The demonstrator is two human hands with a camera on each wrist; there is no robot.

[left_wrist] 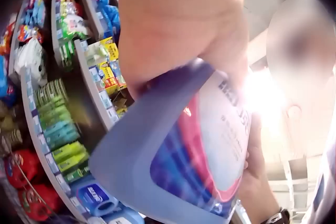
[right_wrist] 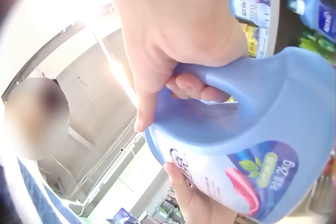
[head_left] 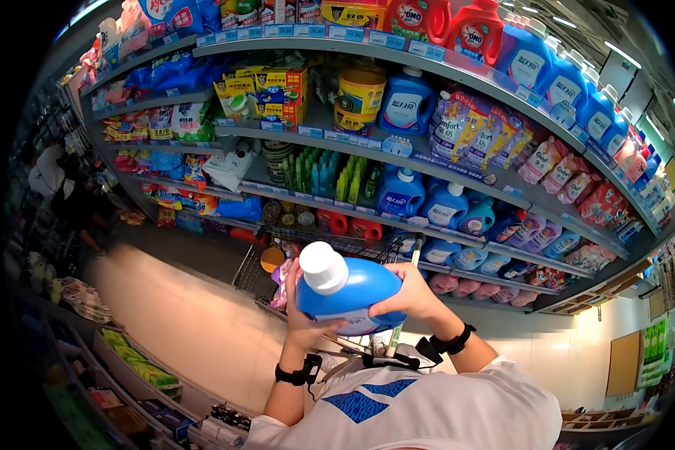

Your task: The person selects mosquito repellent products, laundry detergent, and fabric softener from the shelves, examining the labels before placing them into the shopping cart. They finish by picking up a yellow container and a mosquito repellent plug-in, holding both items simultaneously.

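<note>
- While two hands support it in a store aisle, a blue laundry detergent bottle (head_left: 361, 291) is held tilted above the floor (head_left: 180, 289), its white cap (head_left: 324, 268) turned up toward the head camera.
- The right hand (head_left: 412, 295) has a closed grip on the bottle's handle (right_wrist: 257, 77); curled fingers pass through the opening, and the thumb presses along the bottle's side.
- The left hand (head_left: 301, 319) clasps the opposite side, just below the cap, its spread only as wide as the bottle's body, with the thumb on the front label (right_wrist: 262, 174), which reads 2kg.
- Just beyond the left hand, a purple package (head_left: 279, 283) sits at the near side of a wire shopping cart (head_left: 249, 276); whether hand and package touch cannot be told.
- Behind, red OMO bottles (head_left: 476, 34) line the top shelf's front edge (head_left: 307, 31); one shelf lower, a yellow tub (head_left: 358, 101) stands left of Comfort pouches (head_left: 487, 131), which extend toward the shelf's right end.
</note>
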